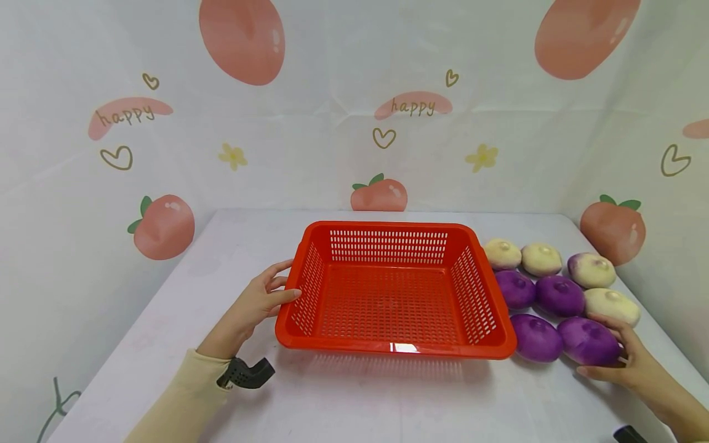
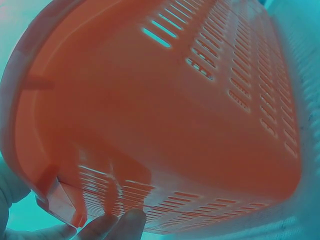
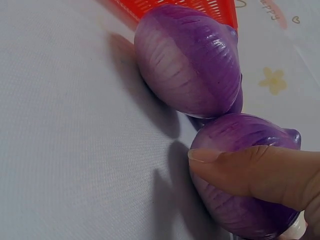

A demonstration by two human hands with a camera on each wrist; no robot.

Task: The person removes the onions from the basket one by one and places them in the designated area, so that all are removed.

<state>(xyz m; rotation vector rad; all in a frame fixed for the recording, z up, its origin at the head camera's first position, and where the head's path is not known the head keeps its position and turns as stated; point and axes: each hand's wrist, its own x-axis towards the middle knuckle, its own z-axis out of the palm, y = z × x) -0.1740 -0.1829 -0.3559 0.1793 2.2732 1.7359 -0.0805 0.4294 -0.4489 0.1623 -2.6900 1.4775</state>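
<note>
At the left end of the red plastic basket (image 1: 354,349), my left hand (image 1: 257,304) grips the rim, thumb over the edge and fingers against the outer side. The left wrist view shows the basket's slotted outer wall (image 2: 150,110) with fingertips (image 2: 132,222) touching it. My right hand (image 1: 628,354) holds a purple onion (image 1: 588,339) at the near right corner of a group of onions. In the right wrist view the thumb (image 3: 240,167) presses the side of that onion; the other fingers are mostly hidden. A second purple onion (image 1: 535,338) sits just left of it.
Behind the held onion lie more purple onions (image 1: 559,296) and several cream-coloured onions (image 1: 541,259), close to the basket's right side. A white cloth covers the table (image 1: 354,406). Printed white sheeting (image 1: 310,141) hangs at the back and sides.
</note>
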